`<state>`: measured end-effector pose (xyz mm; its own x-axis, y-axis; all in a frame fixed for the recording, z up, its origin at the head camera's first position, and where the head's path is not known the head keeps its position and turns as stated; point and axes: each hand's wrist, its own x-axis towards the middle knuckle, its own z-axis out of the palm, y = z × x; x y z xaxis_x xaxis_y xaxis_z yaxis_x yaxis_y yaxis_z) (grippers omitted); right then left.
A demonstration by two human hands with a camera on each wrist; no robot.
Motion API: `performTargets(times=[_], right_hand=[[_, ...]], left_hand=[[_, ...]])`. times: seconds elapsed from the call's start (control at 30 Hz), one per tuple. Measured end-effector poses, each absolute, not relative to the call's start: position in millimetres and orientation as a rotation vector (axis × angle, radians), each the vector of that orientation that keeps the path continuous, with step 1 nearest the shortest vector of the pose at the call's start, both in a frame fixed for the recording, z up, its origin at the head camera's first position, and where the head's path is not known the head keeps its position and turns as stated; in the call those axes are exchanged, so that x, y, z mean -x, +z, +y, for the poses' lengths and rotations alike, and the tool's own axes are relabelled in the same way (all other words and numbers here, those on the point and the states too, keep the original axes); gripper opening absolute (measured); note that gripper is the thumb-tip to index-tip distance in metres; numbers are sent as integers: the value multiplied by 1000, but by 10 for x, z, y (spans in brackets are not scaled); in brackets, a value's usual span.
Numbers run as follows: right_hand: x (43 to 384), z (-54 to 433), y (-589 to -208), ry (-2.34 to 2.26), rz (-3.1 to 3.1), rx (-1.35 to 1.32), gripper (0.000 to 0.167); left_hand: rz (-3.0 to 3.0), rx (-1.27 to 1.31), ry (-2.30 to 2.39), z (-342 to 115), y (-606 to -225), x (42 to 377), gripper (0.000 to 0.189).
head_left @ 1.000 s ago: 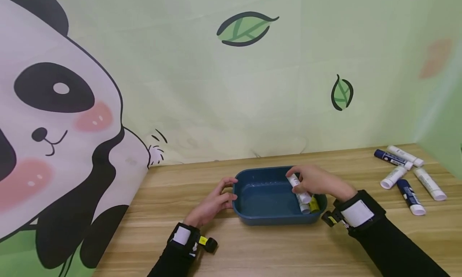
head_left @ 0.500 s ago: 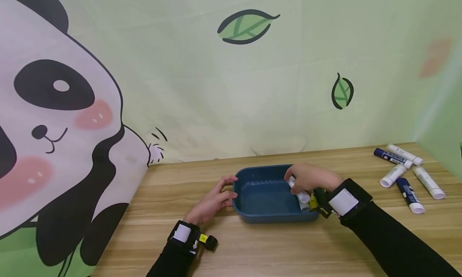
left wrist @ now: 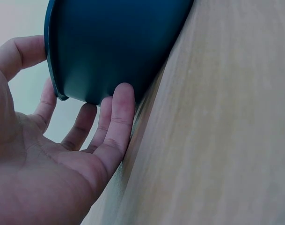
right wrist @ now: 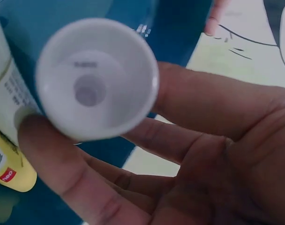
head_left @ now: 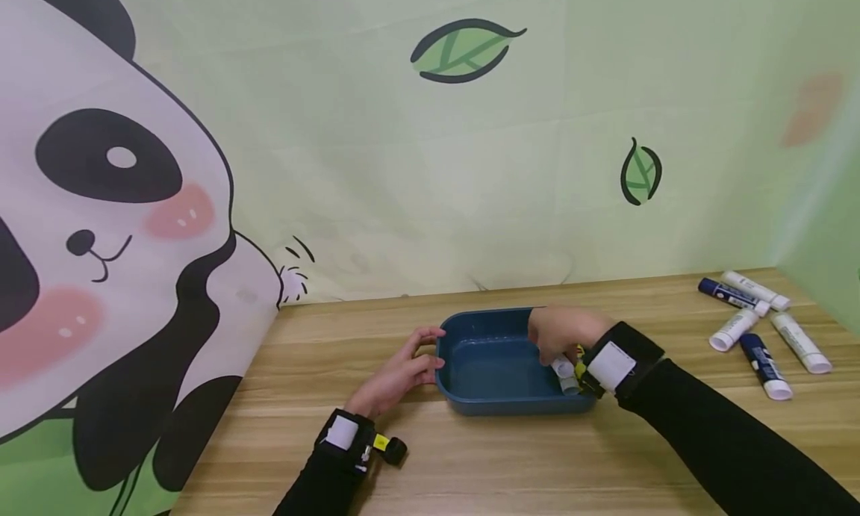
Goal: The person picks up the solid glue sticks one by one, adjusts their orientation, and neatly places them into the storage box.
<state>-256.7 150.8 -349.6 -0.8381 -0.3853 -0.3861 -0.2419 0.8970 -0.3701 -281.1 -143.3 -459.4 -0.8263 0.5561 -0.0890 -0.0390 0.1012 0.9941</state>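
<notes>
A blue tray (head_left: 504,405) stands on the table. My left hand (head_left: 393,374) holds its left end, with thumb and index finger at the rim and the other fingers against the outer wall in the left wrist view. Inside the right part of the tray, my right hand (head_left: 561,333) grips a white glue stick (right wrist: 98,79) between thumb and fingers, its hollow round end facing the right wrist camera. Beside it lie another white glue stick (right wrist: 16,89) and a yellow one (right wrist: 13,161). The right hand covers most of these sticks in the head view.
Several sticks lie loose at the table's far right, among them a dark blue one (head_left: 764,365) and a white one (head_left: 801,342). A panda-printed backdrop (head_left: 376,165) rises behind the wooden table (head_left: 510,464).
My right hand has turned and moved left, lower into the tray, with the white glue stick, which it now mostly hides in the head view. The left hand has stayed at the tray's left end.
</notes>
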Motion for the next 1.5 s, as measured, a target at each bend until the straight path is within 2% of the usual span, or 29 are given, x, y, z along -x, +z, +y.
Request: performTargets(times=[0.2,0.47,0.57,0.77,1.5], right_hand=[[2616,1430,-3557,-362,2594,385,33],[2645,1359,-3631,-230,2650,388,10],[2644,1318,-3636,-164,2649,386,12],[2703,1250,-3697,-56,2622,315,26],[2764,1224,-3761,40,2620,351,27]], left_hand=[[1939,-514,1771,-1429,-4605,2829,47],[1927,-521,1778,-1404,-4596,2841,47],[1937,-510,1769,-1405,-4599,2846,47],[1945,-501,1758,-1411,-4607,2838,47],[1941,-508,1774,-1431,-4607,2836,46]])
